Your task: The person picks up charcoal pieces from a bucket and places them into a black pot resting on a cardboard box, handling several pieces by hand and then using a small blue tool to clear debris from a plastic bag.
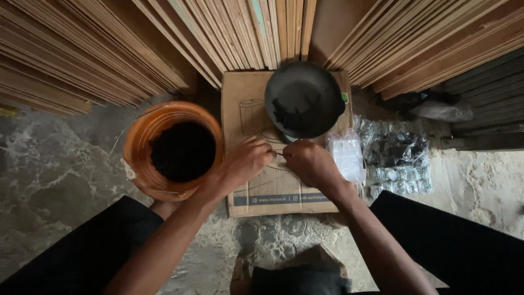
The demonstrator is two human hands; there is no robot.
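Small packet (279, 153) between both hands

Two hands meet over a cardboard box on the floor.

The left hand (245, 161) and right hand (308, 163) pinch something tiny between them, too small to tell. They are on the cardboard box (254, 98), just below a dark bowl (304, 98). An orange bucket (172, 150) of black stuff sits to the left. Clear plastic bags (382, 155) lie to the right. Wooden boards (82, 49) lean behind.
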